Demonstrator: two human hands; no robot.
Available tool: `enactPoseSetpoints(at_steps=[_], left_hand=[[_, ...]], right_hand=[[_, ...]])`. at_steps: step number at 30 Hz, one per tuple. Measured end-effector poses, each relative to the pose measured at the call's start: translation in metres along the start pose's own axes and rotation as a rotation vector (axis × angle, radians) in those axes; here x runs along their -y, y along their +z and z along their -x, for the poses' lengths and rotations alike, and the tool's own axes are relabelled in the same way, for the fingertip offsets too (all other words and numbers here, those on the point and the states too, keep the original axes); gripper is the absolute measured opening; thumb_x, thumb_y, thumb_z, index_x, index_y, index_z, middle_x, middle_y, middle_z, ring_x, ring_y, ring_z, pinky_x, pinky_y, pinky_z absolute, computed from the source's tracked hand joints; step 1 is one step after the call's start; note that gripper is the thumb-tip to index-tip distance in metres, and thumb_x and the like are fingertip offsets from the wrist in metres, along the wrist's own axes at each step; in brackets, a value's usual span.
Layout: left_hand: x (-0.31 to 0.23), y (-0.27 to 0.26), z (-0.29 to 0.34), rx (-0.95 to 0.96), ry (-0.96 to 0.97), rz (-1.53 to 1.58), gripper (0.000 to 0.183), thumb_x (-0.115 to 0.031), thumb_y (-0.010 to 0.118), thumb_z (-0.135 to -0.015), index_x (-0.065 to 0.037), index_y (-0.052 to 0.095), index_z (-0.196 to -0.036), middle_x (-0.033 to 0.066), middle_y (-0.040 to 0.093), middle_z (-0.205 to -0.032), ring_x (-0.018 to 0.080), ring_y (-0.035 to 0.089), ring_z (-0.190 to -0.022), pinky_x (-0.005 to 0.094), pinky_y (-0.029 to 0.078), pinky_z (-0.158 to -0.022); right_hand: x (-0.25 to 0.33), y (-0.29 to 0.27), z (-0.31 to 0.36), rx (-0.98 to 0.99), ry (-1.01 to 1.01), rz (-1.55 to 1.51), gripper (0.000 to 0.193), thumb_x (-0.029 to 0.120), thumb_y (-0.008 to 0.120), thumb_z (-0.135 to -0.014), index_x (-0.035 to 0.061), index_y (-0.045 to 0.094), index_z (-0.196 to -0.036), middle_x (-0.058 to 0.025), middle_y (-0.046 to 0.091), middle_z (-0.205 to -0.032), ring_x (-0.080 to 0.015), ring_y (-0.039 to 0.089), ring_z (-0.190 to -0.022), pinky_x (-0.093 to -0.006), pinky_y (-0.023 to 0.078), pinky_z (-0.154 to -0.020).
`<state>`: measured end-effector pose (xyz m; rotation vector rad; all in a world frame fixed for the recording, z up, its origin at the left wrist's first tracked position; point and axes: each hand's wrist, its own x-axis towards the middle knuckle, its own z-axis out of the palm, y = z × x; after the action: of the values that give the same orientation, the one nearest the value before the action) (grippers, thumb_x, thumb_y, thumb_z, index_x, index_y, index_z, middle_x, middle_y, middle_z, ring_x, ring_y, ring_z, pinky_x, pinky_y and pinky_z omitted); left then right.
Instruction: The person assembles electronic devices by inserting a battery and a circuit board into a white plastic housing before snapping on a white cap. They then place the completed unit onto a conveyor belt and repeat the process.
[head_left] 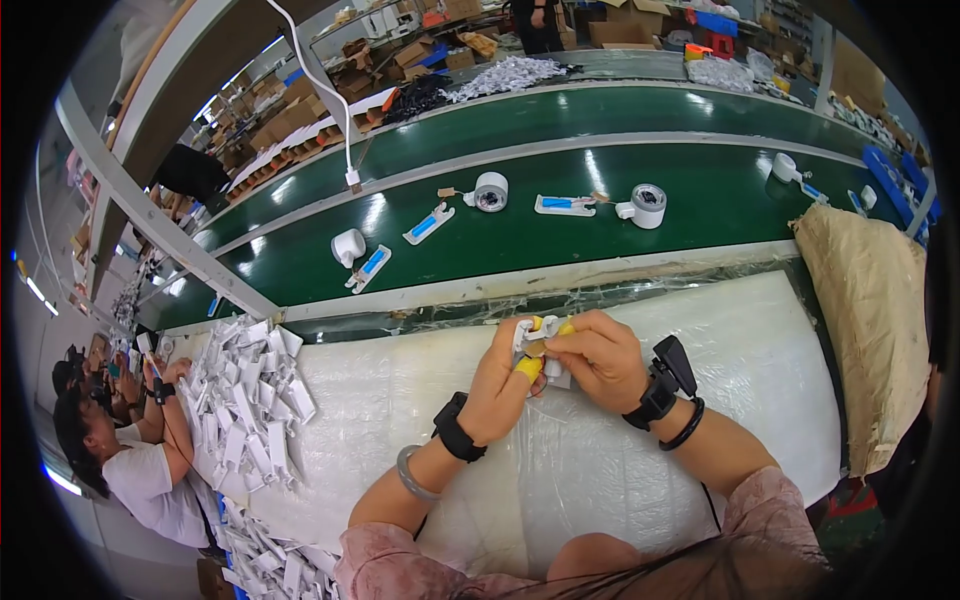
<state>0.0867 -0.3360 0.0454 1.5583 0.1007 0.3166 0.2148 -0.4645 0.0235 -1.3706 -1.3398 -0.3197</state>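
Both my hands meet over the padded white table top (620,450), close to its far edge. A small white plastic part (522,336) sits between them, with a tan piece (537,348) showing at its middle. My left hand (497,385) is closed around the part from the left, yellow covers on some fingertips. From the right, the fingers of my right hand (603,362) pinch at the same part. A yellow cover also shows near its index fingertip. My fingers hide much of the part, so its full shape is unclear.
Past the table, a green conveyor belt (560,255) carries round white units (648,205) wired to blue-and-white pieces (428,224). White plastic parts (245,400) heap at the left. A tan sack (865,330) stands right. A white cable (325,85) hangs above; another person (150,470) works left.
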Motion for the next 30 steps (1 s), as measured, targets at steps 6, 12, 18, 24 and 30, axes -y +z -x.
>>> enactPoseSetpoints(at_steps=[6,12,18,24,30], left_hand=[[0.001,0.0,0.0,-0.002,0.002,0.022,0.04,0.0,0.035,-0.091,-0.005,0.036,-0.131,0.0046,0.051,-0.089,0.0075,0.048,-0.07,0.0228,0.046,-0.063],[0.004,-0.004,0.0,0.021,0.006,0.053,0.045,0.0,0.036,-0.09,-0.004,0.035,-0.135,0.0055,0.05,-0.091,0.0084,0.048,-0.072,0.0231,0.046,-0.064],[0.012,-0.005,0.003,0.052,0.15,-0.06,0.05,-0.004,0.046,-0.092,-0.003,0.034,-0.14,0.0096,0.051,-0.112,0.0104,0.053,-0.086,0.0232,0.048,-0.065],[0.017,-0.003,0.001,-0.029,0.078,-0.087,0.048,-0.011,0.051,-0.096,-0.003,0.035,-0.14,0.009,0.052,-0.114,0.0093,0.055,-0.079,0.0208,0.047,-0.057],[0.014,0.0,0.001,-0.02,0.095,-0.085,0.041,-0.008,0.045,-0.098,-0.003,0.037,-0.138,0.0054,0.053,-0.1,0.0057,0.051,-0.066,0.0204,0.045,-0.053]], right_hand=[[0.0,0.0,-0.001,0.001,0.003,0.002,0.024,-0.007,0.072,-0.073,0.0057,0.069,-0.093,-0.0099,0.062,-0.089,-0.0234,0.063,-0.075,-0.0296,0.051,-0.065],[0.0,-0.001,-0.001,0.008,0.018,-0.001,0.024,-0.007,0.072,-0.073,0.0055,0.069,-0.094,-0.0101,0.062,-0.089,-0.0235,0.063,-0.075,-0.0299,0.051,-0.064],[0.006,-0.003,-0.006,0.023,0.022,-0.015,0.024,-0.007,0.072,-0.073,0.0054,0.068,-0.094,-0.0102,0.062,-0.089,-0.0238,0.063,-0.076,-0.0302,0.051,-0.064],[0.007,0.001,-0.008,-0.025,-0.002,-0.023,0.023,-0.005,0.073,-0.071,0.0039,0.068,-0.091,-0.0097,0.06,-0.082,-0.0245,0.061,-0.068,-0.0308,0.049,-0.059],[0.008,0.001,-0.007,-0.028,0.001,-0.026,0.022,-0.005,0.073,-0.071,0.0033,0.067,-0.091,-0.0096,0.06,-0.082,-0.0245,0.062,-0.068,-0.0308,0.049,-0.058]])
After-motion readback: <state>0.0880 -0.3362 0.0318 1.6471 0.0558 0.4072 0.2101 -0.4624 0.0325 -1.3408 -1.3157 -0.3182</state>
